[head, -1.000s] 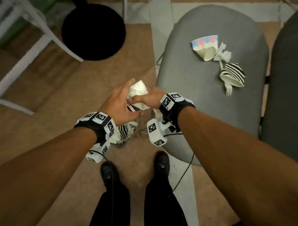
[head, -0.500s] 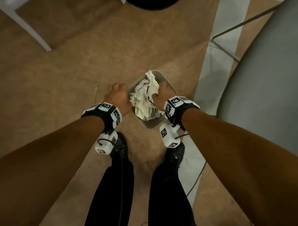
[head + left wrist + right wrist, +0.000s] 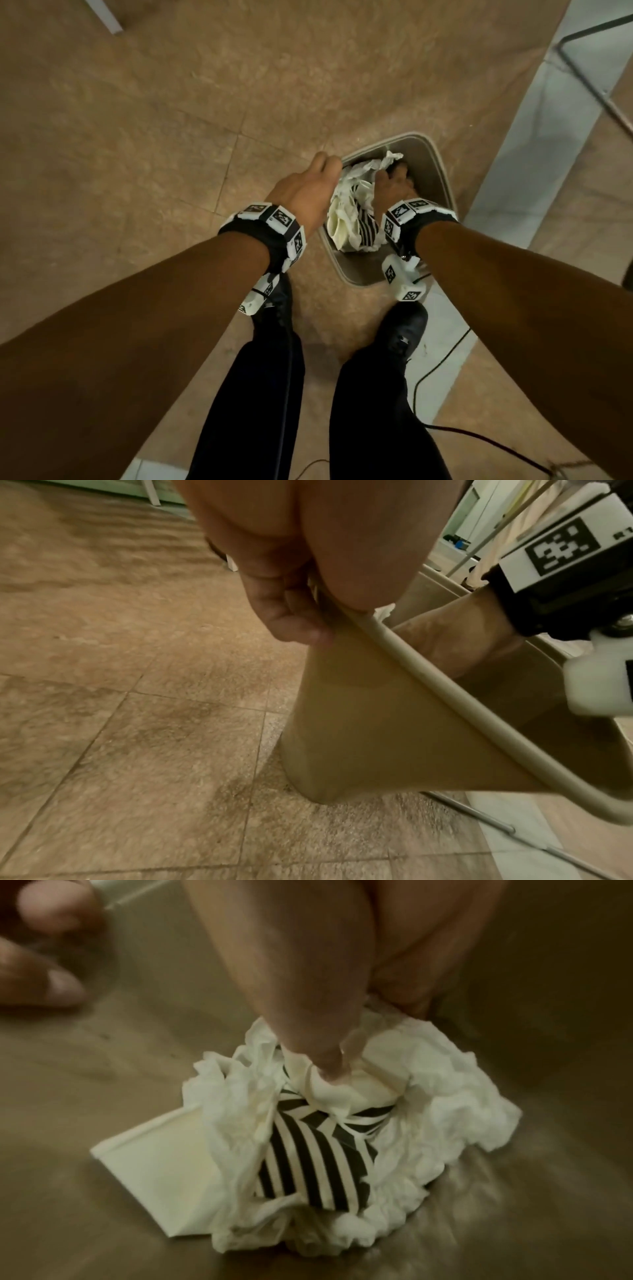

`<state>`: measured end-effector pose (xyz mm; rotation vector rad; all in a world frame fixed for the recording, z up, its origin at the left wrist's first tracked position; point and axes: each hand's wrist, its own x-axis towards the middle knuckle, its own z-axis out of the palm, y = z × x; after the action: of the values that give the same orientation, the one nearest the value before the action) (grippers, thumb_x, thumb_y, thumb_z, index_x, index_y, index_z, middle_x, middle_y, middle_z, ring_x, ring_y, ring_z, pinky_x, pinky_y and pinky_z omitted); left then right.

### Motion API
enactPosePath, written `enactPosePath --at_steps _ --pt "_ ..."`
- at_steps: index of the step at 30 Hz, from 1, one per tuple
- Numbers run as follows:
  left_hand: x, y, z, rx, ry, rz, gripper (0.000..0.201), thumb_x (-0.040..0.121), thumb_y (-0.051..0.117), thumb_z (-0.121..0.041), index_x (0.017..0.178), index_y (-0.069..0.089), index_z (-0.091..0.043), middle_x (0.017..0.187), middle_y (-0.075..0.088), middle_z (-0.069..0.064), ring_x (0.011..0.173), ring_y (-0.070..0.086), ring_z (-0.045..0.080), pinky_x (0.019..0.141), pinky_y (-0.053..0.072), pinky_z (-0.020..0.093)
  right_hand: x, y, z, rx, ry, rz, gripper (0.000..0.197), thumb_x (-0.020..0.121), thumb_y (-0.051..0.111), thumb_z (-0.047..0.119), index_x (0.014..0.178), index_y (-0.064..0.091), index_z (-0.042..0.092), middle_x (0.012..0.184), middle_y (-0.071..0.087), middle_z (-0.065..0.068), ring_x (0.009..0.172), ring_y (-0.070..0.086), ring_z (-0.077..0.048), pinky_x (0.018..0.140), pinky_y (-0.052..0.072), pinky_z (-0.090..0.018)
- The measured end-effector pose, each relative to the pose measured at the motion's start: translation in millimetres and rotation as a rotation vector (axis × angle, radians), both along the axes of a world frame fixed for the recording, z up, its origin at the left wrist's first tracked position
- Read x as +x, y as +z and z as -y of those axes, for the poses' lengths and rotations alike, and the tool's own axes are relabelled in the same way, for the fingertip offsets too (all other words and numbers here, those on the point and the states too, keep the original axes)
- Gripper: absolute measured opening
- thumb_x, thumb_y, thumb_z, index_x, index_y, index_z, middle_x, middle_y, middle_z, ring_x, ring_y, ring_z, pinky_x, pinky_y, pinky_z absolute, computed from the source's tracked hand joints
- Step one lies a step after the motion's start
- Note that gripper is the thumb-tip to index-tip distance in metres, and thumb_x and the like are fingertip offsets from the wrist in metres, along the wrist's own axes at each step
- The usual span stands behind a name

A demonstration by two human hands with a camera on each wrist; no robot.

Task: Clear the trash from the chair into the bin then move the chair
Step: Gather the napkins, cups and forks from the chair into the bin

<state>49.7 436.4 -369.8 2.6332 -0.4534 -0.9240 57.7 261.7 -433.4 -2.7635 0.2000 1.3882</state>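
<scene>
A beige bin [image 3: 442, 178] stands on the floor in front of my feet. My left hand [image 3: 318, 178] grips its left rim, fingers curled over the edge [image 3: 294, 620]. My right hand [image 3: 394, 181] is down inside the bin. Its thumb and fingers [image 3: 369, 1039] pinch a wad of trash low in the bin: crumpled white tissue [image 3: 445, 1110], a black-and-white striped paper cup [image 3: 308, 1156] and a white paper cup [image 3: 154, 1172]. Of the chair only a thin metal leg frame [image 3: 589, 68] shows at the top right; its seat is out of view.
Brown floor tiles [image 3: 154, 120] spread to the left, with a pale strip [image 3: 534, 164] right of the bin. My black shoes [image 3: 404, 329] stand just behind the bin. A dark cable [image 3: 442, 363] trails on the floor by my right foot. A white furniture leg [image 3: 102, 17] is at the top left.
My view swung from the chair seat down to the bin. Both hands carried the trash wad down into it. My left hand now grips the rim and my right hand has gone deeper inside.
</scene>
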Motion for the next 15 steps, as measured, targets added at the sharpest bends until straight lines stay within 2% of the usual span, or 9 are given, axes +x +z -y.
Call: enactPosePath --at_steps 2,4,7,9,12,15 --pt "0.5 4.0 4.9 0.011 0.017 -0.003 0.034 0.084 0.051 0.003 0.113 0.038 -0.010 0.119 0.041 0.014 0.055 0.045 0.034 0.052 0.033 0.041 4.0 3.9 3.9 0.021 -0.020 -0.012 0.061 0.097 0.051 0.016 0.150 0.021 0.006 0.152 0.019 -0.025 0.135 0.031 -0.047 0.110 0.034 -0.059" --pt "0.2 8.3 8.9 0.021 0.027 -0.004 0.035 0.084 0.050 0.004 0.114 0.039 -0.008 0.119 0.041 0.016 0.055 0.044 0.033 0.052 0.033 0.041 8.2 13.2 11.2 0.070 -0.074 -0.046 0.073 0.094 0.061 0.023 0.151 0.018 0.008 0.152 0.022 -0.024 0.137 0.030 -0.047 0.111 0.034 -0.058" --pt "-0.1 16.9 12.7 0.052 0.053 -0.040 0.035 0.084 0.051 0.001 0.115 0.040 -0.008 0.121 0.039 0.016 0.056 0.038 0.028 0.053 0.031 0.040 7.4 32.7 19.4 0.140 -0.134 -0.036 0.094 0.086 0.067 0.043 0.154 0.011 0.012 0.158 0.017 -0.018 0.142 0.026 -0.043 0.112 0.034 -0.054" --pt "1.4 22.5 15.5 0.096 0.059 -0.096 0.030 0.086 0.055 -0.008 0.113 0.042 -0.011 0.129 0.035 0.015 0.064 0.042 0.028 0.057 0.036 0.039 5.2 47.6 21.1 0.177 -0.118 -0.004 0.099 0.082 0.064 0.053 0.155 0.009 0.016 0.159 0.014 -0.016 0.143 0.024 -0.042 0.113 0.033 -0.053" --pt "9.3 36.8 21.6 0.152 0.059 -0.186 0.024 0.089 0.059 -0.018 0.107 0.045 -0.013 0.130 0.034 0.016 0.070 0.045 0.032 0.063 0.041 0.040 7.5 69.8 22.7 0.204 -0.104 0.001 0.096 0.083 0.058 0.060 0.156 0.011 0.019 0.161 0.011 -0.013 0.145 0.020 -0.041 0.114 0.031 -0.053" --pt "21.1 60.4 29.7 0.218 0.041 -0.191 0.026 0.088 0.059 -0.028 0.109 0.047 -0.016 0.118 0.043 0.015 0.076 0.051 0.036 0.068 0.046 0.042 14.0 92.0 29.1 0.220 -0.079 0.026 0.078 0.087 0.049 0.055 0.151 0.029 0.014 0.157 0.026 -0.017 0.139 0.034 -0.039 0.111 0.038 -0.049"
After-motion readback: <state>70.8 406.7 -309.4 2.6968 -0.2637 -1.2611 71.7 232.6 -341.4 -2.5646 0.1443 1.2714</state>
